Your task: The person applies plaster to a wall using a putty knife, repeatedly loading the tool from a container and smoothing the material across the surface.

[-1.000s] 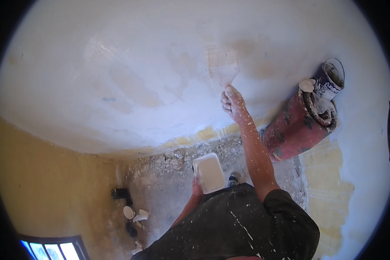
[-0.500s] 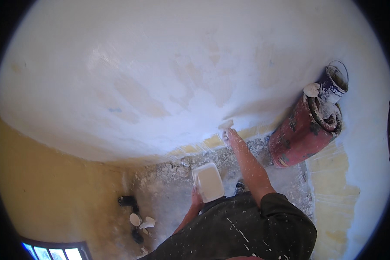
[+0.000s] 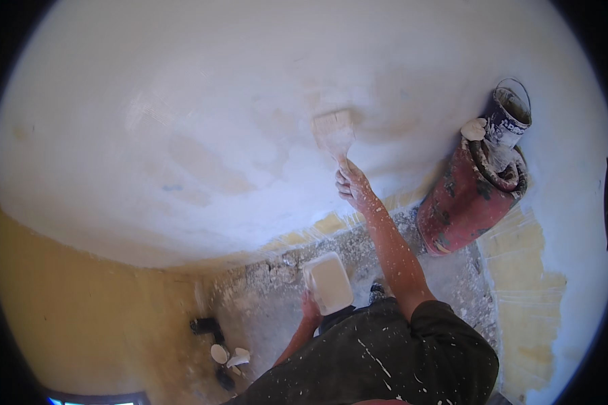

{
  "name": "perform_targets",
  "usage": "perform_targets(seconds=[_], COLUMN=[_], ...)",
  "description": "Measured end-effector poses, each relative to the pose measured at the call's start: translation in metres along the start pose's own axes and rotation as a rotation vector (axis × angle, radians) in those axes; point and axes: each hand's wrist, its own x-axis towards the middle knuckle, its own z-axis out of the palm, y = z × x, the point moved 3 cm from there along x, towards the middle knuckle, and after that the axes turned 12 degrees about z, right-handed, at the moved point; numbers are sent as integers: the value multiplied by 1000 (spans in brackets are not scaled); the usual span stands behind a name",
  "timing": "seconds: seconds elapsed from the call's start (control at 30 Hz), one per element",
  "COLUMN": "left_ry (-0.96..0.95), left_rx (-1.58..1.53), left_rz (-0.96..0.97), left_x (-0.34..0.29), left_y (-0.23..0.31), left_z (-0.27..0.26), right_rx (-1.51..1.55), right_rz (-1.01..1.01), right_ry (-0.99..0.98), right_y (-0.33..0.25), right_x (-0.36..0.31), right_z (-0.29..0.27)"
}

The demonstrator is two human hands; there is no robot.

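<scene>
A person in a dark, paint-specked shirt (image 3: 378, 351) holds a pale tub (image 3: 310, 271) close in front, the left hand (image 3: 310, 307) supporting its left side. The right hand (image 3: 355, 187), arm stretched forward, is closed around the handle of a wide brush (image 3: 334, 131), bristles upward at a patchy white wall (image 3: 216, 101). Right, a dark bucket (image 3: 494, 126) tops a red drum (image 3: 463, 196).

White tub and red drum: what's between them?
Head view: the right forearm crosses between the white tub and red drum, with floor on either side.
</scene>
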Motion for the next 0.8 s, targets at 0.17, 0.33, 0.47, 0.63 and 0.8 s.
perform_targets(seconds=[0.17, 0.33, 0.47, 0.63, 0.8], left_ry=[-38, -66, -74, 31, -348], left_rx=[64, 283, 479, 244, 773], left_rz=[11, 17, 26, -36, 274], left_x=[-7, 6, -14, -27, -18], left_y=[7, -19, 24, 60, 43], left_z=[15, 7, 45, 70, 28], right_rx=[65, 362, 201, 99, 22], right_rz=[400, 603, 485, 232, 147], right_ry=[326, 421, 517, 330, 72], right_y=[124, 197, 156, 70, 24], right_x=[4, 11, 41, 65, -25], right_z=[-148, -256, -260, -176, -3])
